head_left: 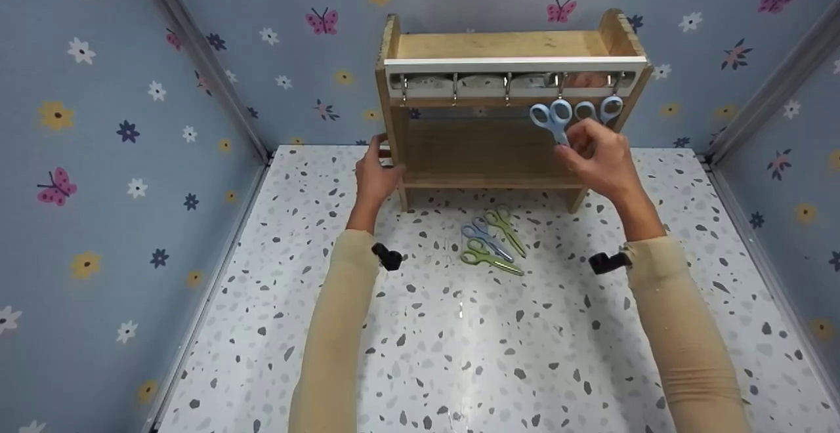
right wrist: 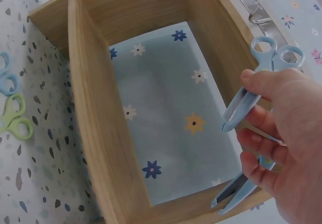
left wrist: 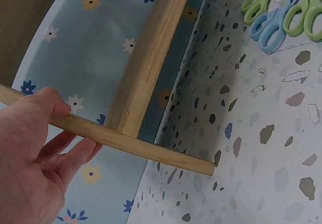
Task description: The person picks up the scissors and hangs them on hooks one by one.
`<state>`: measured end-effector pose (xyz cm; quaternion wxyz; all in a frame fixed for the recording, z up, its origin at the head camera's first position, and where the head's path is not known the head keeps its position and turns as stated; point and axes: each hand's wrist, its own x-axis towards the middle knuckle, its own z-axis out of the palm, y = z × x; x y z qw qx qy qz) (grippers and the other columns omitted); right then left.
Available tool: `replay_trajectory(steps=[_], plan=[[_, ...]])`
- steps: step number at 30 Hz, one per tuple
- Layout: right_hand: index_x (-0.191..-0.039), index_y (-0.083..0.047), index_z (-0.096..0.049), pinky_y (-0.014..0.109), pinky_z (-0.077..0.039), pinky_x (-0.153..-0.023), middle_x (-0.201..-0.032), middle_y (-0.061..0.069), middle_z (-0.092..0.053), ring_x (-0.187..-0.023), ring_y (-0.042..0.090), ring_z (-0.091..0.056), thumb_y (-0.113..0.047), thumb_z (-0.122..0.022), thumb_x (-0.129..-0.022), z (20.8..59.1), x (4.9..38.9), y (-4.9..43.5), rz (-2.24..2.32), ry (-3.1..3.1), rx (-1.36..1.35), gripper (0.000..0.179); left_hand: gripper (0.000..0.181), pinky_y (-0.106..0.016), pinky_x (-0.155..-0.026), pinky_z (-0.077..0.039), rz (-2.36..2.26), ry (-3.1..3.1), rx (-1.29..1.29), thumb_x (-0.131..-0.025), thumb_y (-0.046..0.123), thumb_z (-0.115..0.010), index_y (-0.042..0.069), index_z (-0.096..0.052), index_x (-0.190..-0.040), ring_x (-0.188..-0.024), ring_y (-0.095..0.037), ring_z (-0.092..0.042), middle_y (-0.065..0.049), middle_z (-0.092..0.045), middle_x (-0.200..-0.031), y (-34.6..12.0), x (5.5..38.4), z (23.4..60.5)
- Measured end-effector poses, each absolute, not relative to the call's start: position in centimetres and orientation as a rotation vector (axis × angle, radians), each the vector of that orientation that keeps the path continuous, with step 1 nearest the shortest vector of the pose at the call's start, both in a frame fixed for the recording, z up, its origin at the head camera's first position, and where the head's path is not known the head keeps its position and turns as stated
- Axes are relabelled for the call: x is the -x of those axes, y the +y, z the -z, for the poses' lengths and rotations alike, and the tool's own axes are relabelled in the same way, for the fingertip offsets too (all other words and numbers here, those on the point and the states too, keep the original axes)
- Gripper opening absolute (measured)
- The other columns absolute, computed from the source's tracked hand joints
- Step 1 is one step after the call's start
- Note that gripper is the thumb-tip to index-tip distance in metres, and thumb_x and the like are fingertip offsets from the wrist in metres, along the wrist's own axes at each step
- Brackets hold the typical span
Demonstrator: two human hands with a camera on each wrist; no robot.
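Note:
My right hand pinches a pair of light blue scissors by thumb and fingers, around the upper blade, handles up. In the head view its loops are right at a metal hook on the rail of a wooden shelf. Partly hidden behind that hand, a second pair of blue scissors hangs at the rightmost hook. My left hand grips the shelf's left side panel, thumb on one face and fingers on the other.
Two green scissors and one blue pair lie on the speckled tabletop before the shelf. Three hooks on the left, such as this hook, hold nothing. Flowered panels enclose the left, back and right sides.

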<state>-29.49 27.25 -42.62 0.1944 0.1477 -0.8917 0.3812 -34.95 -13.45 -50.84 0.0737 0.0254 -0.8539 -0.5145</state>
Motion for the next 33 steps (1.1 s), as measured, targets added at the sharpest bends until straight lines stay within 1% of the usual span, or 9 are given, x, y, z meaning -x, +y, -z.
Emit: replay_trajectory(steps=[5, 12, 16, 24, 33], plan=[[-0.113, 0.0, -0.071, 0.009, -0.048, -0.066, -0.089, 0.009, -0.069, -0.073, 0.001, -0.06, -0.016, -0.082, -0.104, 42.7, 29.5, 27.1, -1.12, -2.49, -0.392, 0.021, 0.068, -0.051, -0.118, -0.062, 1.543, -2.57, -0.074, -0.104, 0.009, -0.072, 0.018, -0.048, -0.167, -0.144, -0.037, -0.068, -0.02, -0.067, -0.156, -13.5, 34.9, 50.8], [-0.113, 0.002, -0.071, 0.009, -0.048, -0.066, -0.088, 0.009, -0.069, -0.072, 0.0, -0.059, -0.016, -0.081, -0.105, 43.0, 29.7, 27.0, -1.155, -2.479, -0.407, 0.022, 0.068, -0.053, -0.114, -0.064, 1.538, -2.566, -0.062, -0.102, 0.01, -0.073, 0.016, -0.049, -0.166, -0.138, -0.04, -0.071, -0.023, -0.069, -0.15, -13.7, 34.8, 50.8], [-0.113, 0.001, -0.072, 0.009, -0.047, -0.066, -0.09, 0.009, -0.069, -0.073, 0.001, -0.059, -0.017, -0.082, -0.104, 43.2, 29.7, 27.0, -1.174, -2.486, -0.392, 0.022, 0.069, -0.051, -0.118, -0.062, 1.562, -2.564, -0.07, -0.104, 0.01, -0.073, 0.018, -0.048, -0.167, -0.143, -0.037, -0.068, -0.021, -0.067, -0.154, -13.6, 34.9, 50.8], [-0.112, 0.002, -0.073, 0.011, -0.048, -0.063, -0.084, -0.003, -0.064, -0.07, 0.002, -0.058, -0.017, -0.083, -0.104, 43.7, 29.9, 27.1, -1.184, -2.497, -0.373, 0.023, 0.069, -0.051, -0.118, -0.062, 1.578, -2.558, -0.054, -0.105, 0.01, -0.073, 0.017, -0.047, -0.168, -0.144, -0.037, -0.067, -0.022, -0.067, -0.155, -13.7, 34.9, 50.9], [-0.112, 0.005, -0.072, 0.011, -0.047, -0.062, -0.082, -0.011, -0.064, -0.069, 0.0, -0.059, -0.015, -0.082, -0.103, 44.1, 30.0, 27.0, -1.19, -2.475, -0.374, 0.024, 0.069, -0.053, -0.117, -0.062, 1.578, -2.567, -0.057, -0.105, 0.011, -0.073, 0.018, -0.046, -0.168, -0.142, -0.039, -0.069, -0.022, -0.066, -0.154, -13.8, 34.9, 51.0]])
